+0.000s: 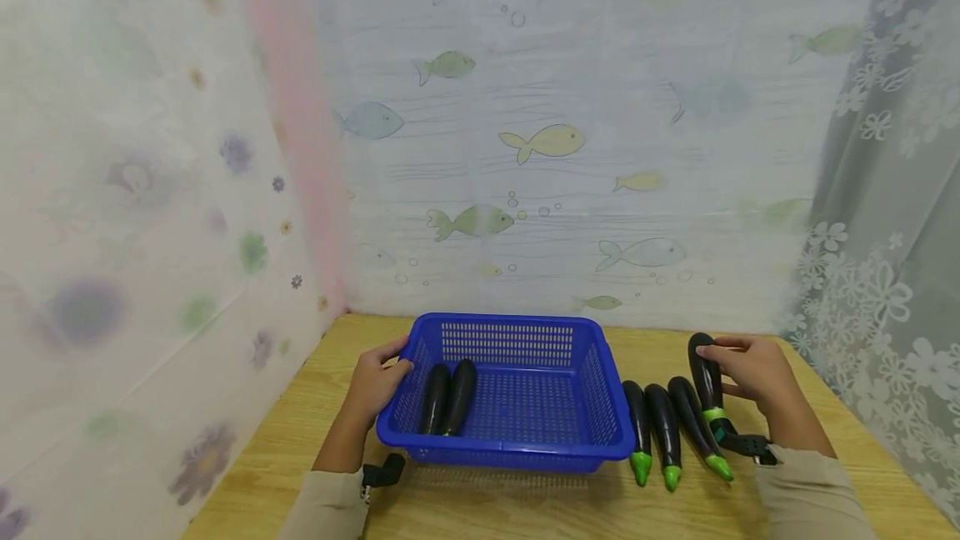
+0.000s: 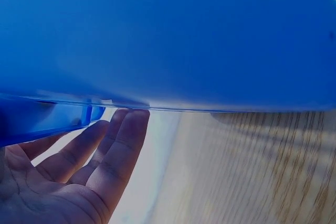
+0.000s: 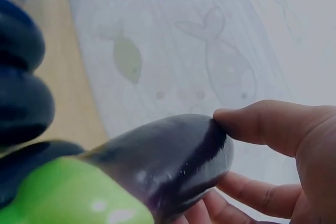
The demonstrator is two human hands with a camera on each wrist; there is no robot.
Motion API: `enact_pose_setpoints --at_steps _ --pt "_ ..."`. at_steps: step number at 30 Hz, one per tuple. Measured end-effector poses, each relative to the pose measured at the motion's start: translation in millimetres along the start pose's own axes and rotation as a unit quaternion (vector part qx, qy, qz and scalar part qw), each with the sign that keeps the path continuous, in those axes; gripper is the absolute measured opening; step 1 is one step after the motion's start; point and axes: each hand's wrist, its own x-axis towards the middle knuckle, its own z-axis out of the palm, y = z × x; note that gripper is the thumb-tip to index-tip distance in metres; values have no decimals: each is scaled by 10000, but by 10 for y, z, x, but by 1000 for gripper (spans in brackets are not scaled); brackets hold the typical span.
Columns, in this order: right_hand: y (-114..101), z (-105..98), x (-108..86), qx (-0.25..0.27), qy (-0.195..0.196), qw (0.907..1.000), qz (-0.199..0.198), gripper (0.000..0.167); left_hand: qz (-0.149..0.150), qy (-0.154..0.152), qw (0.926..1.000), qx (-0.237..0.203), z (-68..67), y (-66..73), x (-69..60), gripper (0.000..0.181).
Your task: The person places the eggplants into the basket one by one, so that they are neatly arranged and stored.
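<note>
A blue plastic basket (image 1: 517, 450) with slotted walls stands on the table. At its left rim my left hand (image 1: 372, 383) grips the edge, thumb on top; in the left wrist view its fingers (image 2: 123, 142) touch the basket from beneath. Inside, on the left, two dark eggplants (image 1: 461, 394) lie side by side. To the right of the basket my right hand (image 1: 756, 369) holds another eggplant (image 1: 705, 373) by its rounded end. The right wrist view shows thumb and fingers pinching this eggplant (image 3: 168, 161), its green cap (image 3: 79, 195) pointing away from the hand.
Three more eggplants (image 1: 663, 427) lie in a row between the basket and my right hand, green stems toward me. The wooden table (image 1: 292, 432) meets a fish-print curtain (image 1: 555, 215) at the back and a flowered sheet (image 1: 150, 273) at left.
</note>
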Motion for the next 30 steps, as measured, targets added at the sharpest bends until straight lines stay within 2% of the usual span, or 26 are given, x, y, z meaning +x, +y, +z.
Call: enact_pose_setpoints --at_steps 9,30 --pt "-236 101 -18 142 -7 9997 -195 84 -169 56 9998 -37 -6 6 2 55" --pt "-681 369 2 578 -251 9971 -426 81 -146 46 9999 23 1 21 -4 56"
